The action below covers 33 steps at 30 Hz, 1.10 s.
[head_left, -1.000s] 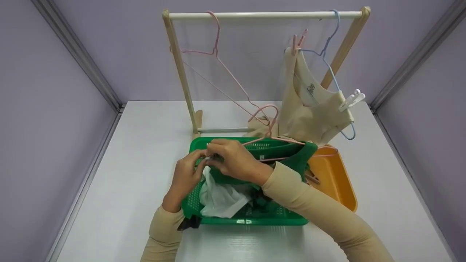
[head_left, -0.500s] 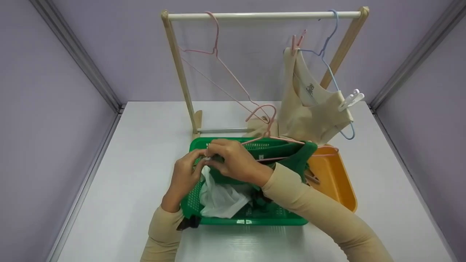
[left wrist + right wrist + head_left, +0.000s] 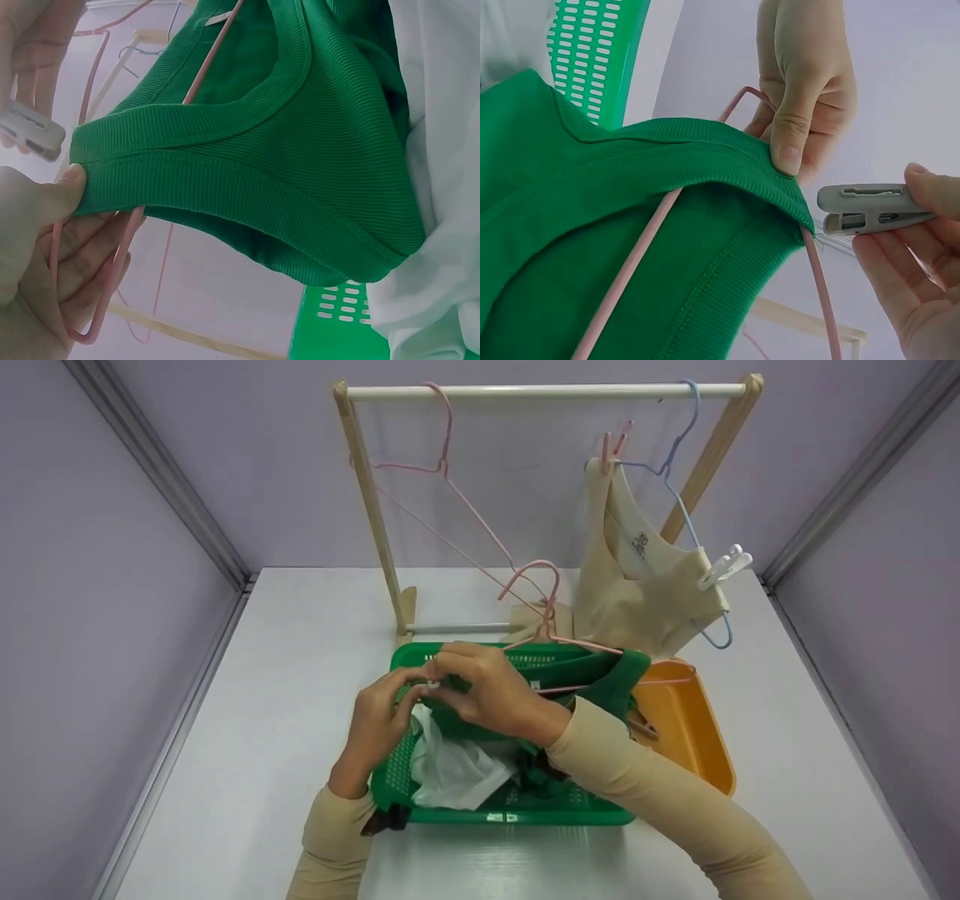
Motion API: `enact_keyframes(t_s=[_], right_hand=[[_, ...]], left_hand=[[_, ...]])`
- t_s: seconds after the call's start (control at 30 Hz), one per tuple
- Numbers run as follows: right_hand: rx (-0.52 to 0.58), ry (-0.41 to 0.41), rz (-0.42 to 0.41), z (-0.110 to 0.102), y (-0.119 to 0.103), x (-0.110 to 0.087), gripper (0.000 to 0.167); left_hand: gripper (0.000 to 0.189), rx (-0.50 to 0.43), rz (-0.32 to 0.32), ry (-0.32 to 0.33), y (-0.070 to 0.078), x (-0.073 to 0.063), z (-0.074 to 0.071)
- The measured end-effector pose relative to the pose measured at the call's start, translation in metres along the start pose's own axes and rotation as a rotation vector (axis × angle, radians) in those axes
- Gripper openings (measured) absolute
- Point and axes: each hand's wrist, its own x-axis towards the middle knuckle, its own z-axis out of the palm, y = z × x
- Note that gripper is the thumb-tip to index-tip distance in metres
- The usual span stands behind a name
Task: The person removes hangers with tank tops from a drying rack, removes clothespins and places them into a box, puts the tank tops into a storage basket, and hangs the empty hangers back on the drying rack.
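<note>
My left hand [image 3: 379, 724] pinches the shoulder strap of a green ribbed tank top [image 3: 225, 161] between thumb and fingers. The strap lies over one end of a pink wire hanger [image 3: 630, 274], whose bent tip pokes out past the left fingers. In my right hand [image 3: 491, 686] is a whitish clothespin [image 3: 874, 206], squeezed at its handles by thumb and fingertips. Its jaw end faces the strap's outer edge, a short way off in the right wrist view. The top's other strap is on the hanger's right arm, and the hook points up.
Beneath the top stands a green perforated basket [image 3: 525, 816] holding a white cloth [image 3: 461, 776]. An orange tray [image 3: 686, 727] with clothespins sits right of it. Behind, a wood-and-white rack [image 3: 547, 391] carries a bare pink hanger [image 3: 484, 521] and a beige top [image 3: 637, 607] pegged on a blue hanger.
The pink hanger's hook has risen a little and shifted left. The right hand has moved slightly right, and the white clothespin shows more between the hands.
</note>
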Motion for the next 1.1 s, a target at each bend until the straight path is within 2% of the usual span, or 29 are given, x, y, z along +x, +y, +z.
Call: enact_keyframes(t_s=[0.27, 0.53, 0.63, 0.93, 1.1], right_hand=[[0.002, -0.051, 0.018, -0.001, -0.005, -0.012, 0.011], [-0.006, -0.083, 0.061, -0.003, -0.006, -0.021, 0.014], [0.01, -0.093, 0.089, -0.004, -0.005, -0.024, 0.015], [0.045, -0.147, 0.172, -0.009, 0.002, -0.036, 0.022], [0.028, -0.169, 0.177, -0.013, 0.005, -0.044, 0.027]], left_hand=[[0.017, 0.015, 0.004, 0.0, -0.002, -0.001, 0.001], [0.017, 0.013, -0.1, -0.038, 0.0, -0.001, 0.0], [0.017, 0.01, -0.116, -0.042, 0.0, 0.0, -0.001], [0.017, 0.02, -0.096, -0.027, -0.001, -0.001, -0.003], [0.016, 0.017, -0.076, -0.005, -0.002, -0.001, -0.003]])
